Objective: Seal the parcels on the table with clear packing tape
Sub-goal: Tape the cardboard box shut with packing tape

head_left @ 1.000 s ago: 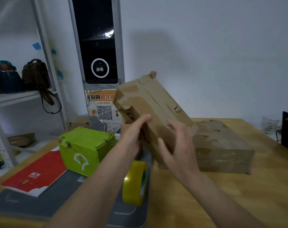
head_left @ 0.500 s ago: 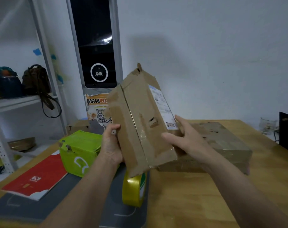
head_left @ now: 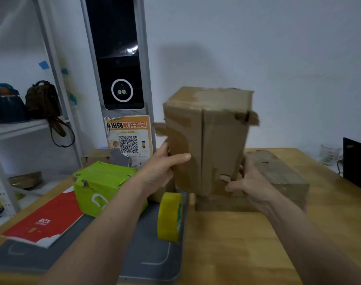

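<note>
While both forearms reach in from the bottom edge, the nearest thing on the wooden worktop (head_left: 258,249) is a dark grey mat (head_left: 150,258) at 7 o'clock. On it stands a yellow roll of packing tape (head_left: 169,217), upright on its edge. At 9 o'clock of the roll lies a red booklet with a white lower edge (head_left: 45,222), and just beyond that sits a lime-green parcel with a white logo (head_left: 101,187).

Above the roll, held off the worktop near the centre, is a worn brown cardboard box with torn flaps and old tape patches (head_left: 208,140), stood on end with its centre seam facing the camera. The left hand (head_left: 161,168) grips its left edge, thumb laid across the front face. The right hand (head_left: 251,182) holds the lower right corner, fingers curled round the side, thumb on the front.

Behind the box, at 3 o'clock, a flat brown cardboard parcel (head_left: 278,179) rests on the worktop. Farther back, at 11 o'clock, stands a tall black-and-grey kiosk with an orange QR-code poster (head_left: 129,138).
</note>
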Available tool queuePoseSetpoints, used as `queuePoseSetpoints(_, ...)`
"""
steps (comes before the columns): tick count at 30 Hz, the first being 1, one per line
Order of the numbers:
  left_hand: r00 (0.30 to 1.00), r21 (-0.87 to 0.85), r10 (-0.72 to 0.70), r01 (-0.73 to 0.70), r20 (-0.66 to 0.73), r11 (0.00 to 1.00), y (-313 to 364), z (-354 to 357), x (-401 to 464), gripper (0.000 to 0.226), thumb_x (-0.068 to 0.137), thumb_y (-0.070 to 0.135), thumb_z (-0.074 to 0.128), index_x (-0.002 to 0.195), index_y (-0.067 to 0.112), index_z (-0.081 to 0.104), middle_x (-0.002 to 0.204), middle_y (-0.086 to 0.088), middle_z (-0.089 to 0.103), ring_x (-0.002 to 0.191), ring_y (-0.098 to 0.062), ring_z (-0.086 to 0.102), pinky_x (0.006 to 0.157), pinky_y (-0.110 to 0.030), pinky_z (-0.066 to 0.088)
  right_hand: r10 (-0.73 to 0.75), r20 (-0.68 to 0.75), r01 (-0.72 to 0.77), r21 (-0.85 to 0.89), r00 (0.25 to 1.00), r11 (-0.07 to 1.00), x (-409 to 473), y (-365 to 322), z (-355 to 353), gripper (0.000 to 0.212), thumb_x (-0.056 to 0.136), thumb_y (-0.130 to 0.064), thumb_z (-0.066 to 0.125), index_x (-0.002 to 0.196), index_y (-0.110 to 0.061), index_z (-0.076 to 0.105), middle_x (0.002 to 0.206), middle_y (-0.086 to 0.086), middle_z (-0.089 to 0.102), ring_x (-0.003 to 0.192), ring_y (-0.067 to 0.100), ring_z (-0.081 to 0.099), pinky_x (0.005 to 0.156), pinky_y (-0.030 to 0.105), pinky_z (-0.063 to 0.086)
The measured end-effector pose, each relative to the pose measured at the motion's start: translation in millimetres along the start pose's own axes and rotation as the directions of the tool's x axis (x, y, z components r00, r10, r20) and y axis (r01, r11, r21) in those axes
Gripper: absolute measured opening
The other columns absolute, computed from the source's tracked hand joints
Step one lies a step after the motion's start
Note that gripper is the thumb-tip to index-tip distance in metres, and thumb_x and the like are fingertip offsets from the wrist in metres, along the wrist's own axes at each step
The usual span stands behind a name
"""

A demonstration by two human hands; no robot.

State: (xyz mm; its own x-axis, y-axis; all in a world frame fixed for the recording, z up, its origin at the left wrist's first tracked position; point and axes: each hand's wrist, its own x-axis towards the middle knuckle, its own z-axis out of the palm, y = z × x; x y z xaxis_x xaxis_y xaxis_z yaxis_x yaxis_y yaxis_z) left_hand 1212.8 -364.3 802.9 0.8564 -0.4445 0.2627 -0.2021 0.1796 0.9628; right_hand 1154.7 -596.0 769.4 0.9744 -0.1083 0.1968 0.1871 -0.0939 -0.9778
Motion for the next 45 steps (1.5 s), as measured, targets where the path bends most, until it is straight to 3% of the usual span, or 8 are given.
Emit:
queuePoseSetpoints(6,0.997,0.360,-0.054,0.033,0.048,0.932,4,11,5,0.073,0.063,0.022,0.093,0.125,0.028,0.055,0.130,0.006,0.063,0.125,-0.013,0.056,0.101,-0.033,0.049,0.164,0.042,-0.169,0.281,0.986,0.945,4,48,-9,0.086,0.064,0.033,0.060,0.137,-0.010,0.049,0.124,0.012,0.065,0.116,0.035,0.059,0.080,0.039,0.055)
queuePoseSetpoints(14,0.999,0.688,0.031,0.001,-0.035,0.726,-6,28,11,0.102,0.031,0.066,0.091,0.119,0.065,0.040,0.127,0.016,0.053,0.124,-0.019,0.051,0.107,-0.056,0.041,0.286,0.116,-0.305,0.196,0.951,0.932,-7,57,-18,0.056,0.078,0.012,0.070,0.130,-0.007,0.056,0.119,0.009,0.068,0.110,0.028,0.064,0.091,0.044,0.055)
queuePoseSetpoints(18,0.996,0.897,0.084,-0.068,0.034,0.437,5,50,14,0.115,0.052,0.053,0.091,0.148,0.045,0.028,0.130,0.005,0.037,0.125,-0.019,0.037,0.106,-0.045,0.038,0.474,0.304,-0.397,-0.283,0.826,0.873,-31,39,-22,0.039,0.089,-0.024,0.069,0.122,-0.003,0.060,0.100,0.015,0.073,0.088,0.025,0.072,0.075,0.036,0.059)
queuePoseSetpoints(24,0.982,0.984,-0.082,-0.163,0.169,0.078,1,88,18,0.116,0.062,0.056,0.086,0.155,0.032,0.022,0.144,-0.002,0.035,0.132,-0.024,0.032,0.103,-0.038,0.031,0.245,0.458,-0.126,-0.275,0.854,0.953,-60,-12,-36,0.020,0.084,-0.012,0.069,0.100,-0.001,0.070,0.088,0.021,0.073,0.075,0.024,0.072,0.067,0.027,0.060)
queuePoseSetpoints(31,0.936,0.989,-0.318,-0.138,0.148,0.053,-28,126,12,0.090,0.057,0.064,0.085,0.133,0.031,0.051,0.126,-0.001,0.048,0.122,-0.027,0.042,0.099,-0.047,0.041,-0.122,0.063,0.137,-0.397,0.991,0.907,-73,-27,-38,0.008,0.086,-0.014,0.072,0.079,-0.012,0.068,0.063,0.007,0.071,0.057,0.019,0.068,0.058,0.031,0.057)
queuePoseSetpoints(37,0.911,0.999,-0.412,0.012,0.006,0.040,-50,103,-1,0.123,0.061,0.074,0.077,0.157,0.032,0.012,0.157,-0.007,0.023,0.144,-0.034,0.018,0.115,-0.056,0.022,-0.211,-0.237,0.048,-0.551,0.948,0.833,-66,5,-45,0.014,0.087,-0.020,0.072,0.075,-0.021,0.065,0.063,-0.001,0.067,0.061,0.014,0.064,0.061,0.033,0.054)
queuePoseSetpoints(40,0.876,0.988,-0.481,0.100,-0.029,0.122,-44,85,-6,0.129,0.061,0.076,0.075,0.158,0.034,0.001,0.163,-0.005,0.014,0.149,-0.034,0.015,0.118,-0.057,0.022,-0.171,-0.318,-0.121,-0.720,0.932,0.684,-64,12,-48,0.021,0.090,-0.034,0.067,0.078,-0.020,0.058,0.067,-0.004,0.060,0.067,0.016,0.059,0.061,0.033,0.046)
queuePoseSetpoints(45,0.897,0.986,-0.442,0.090,-0.017,0.144,-22,84,-21,0.097,0.075,0.086,0.047,0.149,0.024,0.040,0.152,-0.001,0.043,0.134,-0.024,0.044,0.105,-0.037,0.040,0.037,-0.309,-0.286,-0.821,0.950,0.494,-71,16,-34,0.053,0.092,-0.059,0.051,0.111,-0.010,0.043,0.098,0.003,0.056,0.084,0.026,0.055,0.067,0.037,0.040)
